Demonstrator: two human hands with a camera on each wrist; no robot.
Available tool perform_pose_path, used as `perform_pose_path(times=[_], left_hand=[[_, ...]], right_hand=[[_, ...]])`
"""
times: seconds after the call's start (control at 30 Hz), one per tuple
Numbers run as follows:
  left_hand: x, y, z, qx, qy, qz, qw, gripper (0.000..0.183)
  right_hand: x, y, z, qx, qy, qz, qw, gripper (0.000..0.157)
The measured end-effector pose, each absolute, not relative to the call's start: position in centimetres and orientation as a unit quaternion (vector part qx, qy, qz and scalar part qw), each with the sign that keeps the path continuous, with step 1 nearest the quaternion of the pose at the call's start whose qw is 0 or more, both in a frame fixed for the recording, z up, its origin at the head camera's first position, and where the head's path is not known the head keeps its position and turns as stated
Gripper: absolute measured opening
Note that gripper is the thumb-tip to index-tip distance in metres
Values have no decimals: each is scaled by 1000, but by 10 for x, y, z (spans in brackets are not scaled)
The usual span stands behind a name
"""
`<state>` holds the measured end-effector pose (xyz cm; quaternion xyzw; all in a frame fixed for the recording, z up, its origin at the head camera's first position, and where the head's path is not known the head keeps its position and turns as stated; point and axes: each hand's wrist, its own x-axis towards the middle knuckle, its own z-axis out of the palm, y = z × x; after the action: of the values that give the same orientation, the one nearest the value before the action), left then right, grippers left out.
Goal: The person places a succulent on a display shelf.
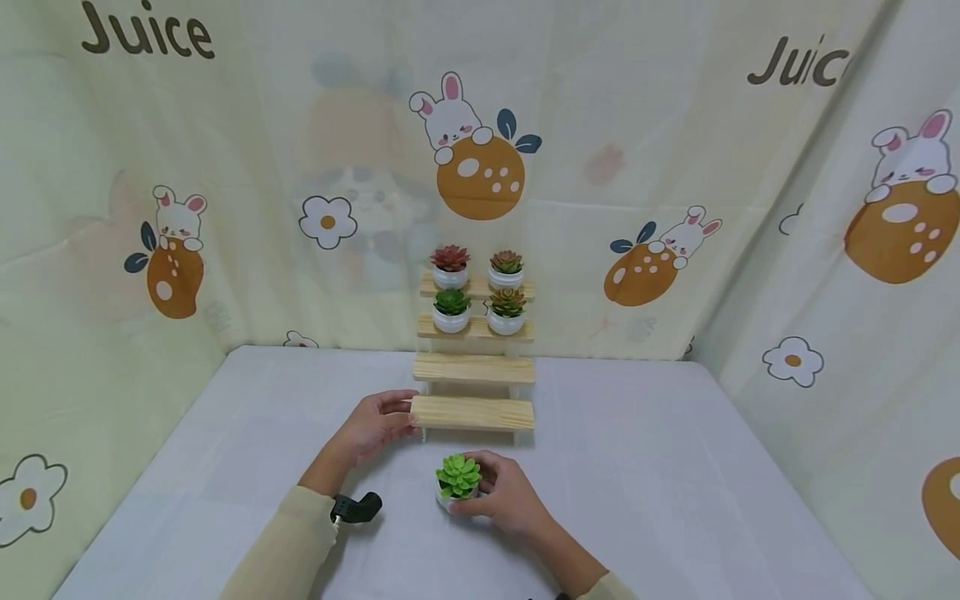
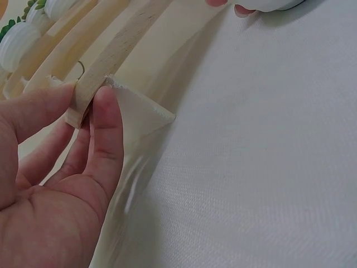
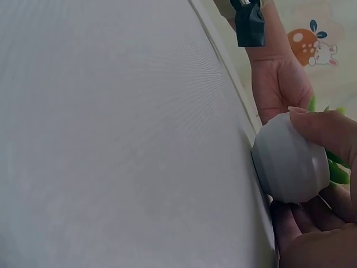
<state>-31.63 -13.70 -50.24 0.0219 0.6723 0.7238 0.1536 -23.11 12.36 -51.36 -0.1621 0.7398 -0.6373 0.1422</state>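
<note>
A stepped wooden shelf (image 1: pixel 472 412) with several plank tiers stands at the back middle of the table. My left hand (image 1: pixel 377 427) pinches the left end of its lowest plank; in the left wrist view the thumb and fingers close on the plank end (image 2: pixel 83 100). In front of the shelf my right hand (image 1: pixel 508 493) grips a small potted succulent, bright green (image 1: pixel 458 476), by its white pot. The right wrist view shows the ribbed white pot (image 3: pixel 290 159) between thumb and fingers, at the table surface; whether it touches the cloth I cannot tell.
On the upper two tiers sit more potted succulents: a red one (image 1: pixel 450 258), a green one (image 1: pixel 451 302) and two reddish-green ones (image 1: pixel 507 303). A white cloth covers the table (image 1: pixel 637 467). Printed curtains (image 1: pixel 570 183) hang behind and at both sides.
</note>
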Motion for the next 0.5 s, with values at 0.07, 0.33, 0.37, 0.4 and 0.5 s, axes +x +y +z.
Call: perform_pose_path(times=[0.07, 0.33, 0.37, 0.4, 0.5], left_hand=[[-316, -137, -502, 25, 671, 725, 154, 53], [-316, -137, -503, 26, 659, 736, 153, 54], [-316, -137, -504, 27, 658, 736, 153, 54], [-317, -137, -504, 28, 657, 737, 153, 54], [-318, -137, -506, 28, 654, 740, 154, 54]], right_hand=[[-230, 123, -512, -156, 739, -640, 143, 64], [-229, 122, -511, -159, 734, -645, 138, 62], [-229, 122, -511, -159, 735, -645, 137, 62], [-229, 122, -511, -158, 734, -646, 135, 62], [-229, 123, -511, -154, 735, -648, 131, 62]])
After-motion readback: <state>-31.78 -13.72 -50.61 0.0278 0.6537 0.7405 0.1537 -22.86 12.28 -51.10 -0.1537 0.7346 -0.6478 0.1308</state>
